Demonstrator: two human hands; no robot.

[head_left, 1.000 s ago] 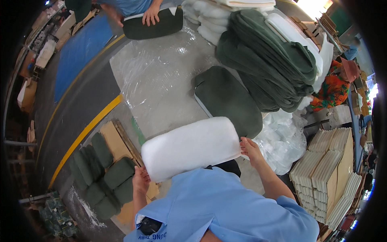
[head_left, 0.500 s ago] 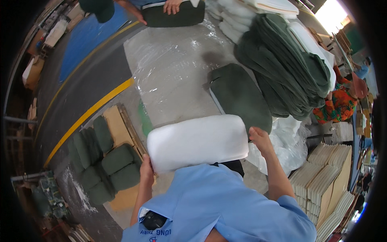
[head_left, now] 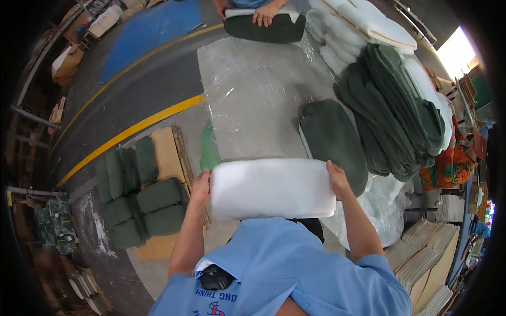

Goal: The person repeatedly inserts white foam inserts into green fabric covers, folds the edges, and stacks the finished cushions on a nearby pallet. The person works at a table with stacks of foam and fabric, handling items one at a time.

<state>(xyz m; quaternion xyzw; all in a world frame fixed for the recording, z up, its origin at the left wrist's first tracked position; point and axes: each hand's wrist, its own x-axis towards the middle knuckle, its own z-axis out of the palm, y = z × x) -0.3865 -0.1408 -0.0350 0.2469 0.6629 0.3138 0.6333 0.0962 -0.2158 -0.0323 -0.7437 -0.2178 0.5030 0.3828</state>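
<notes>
A rounded white padding block lies crosswise in front of my body. My left hand grips its left end, and my right hand holds the upper right corner, thumb on top. Some fingers of both hands are hidden behind the block. Just beyond my right hand rests a flat dark green fabric cover with a pale edge along its left side. Behind that, a tall heap of dark green covers leans to the right.
Across from me, a co-worker's hands hold a dark green cover with white padding in it. Clear plastic film lies over the grey surface. Green cushions sit on cardboard at left. White pads and stacked boards stand right.
My right hand has closed on the padding block's right end, where before it was apart with loose fingers. The block now sits more level. The whole view has shifted.
</notes>
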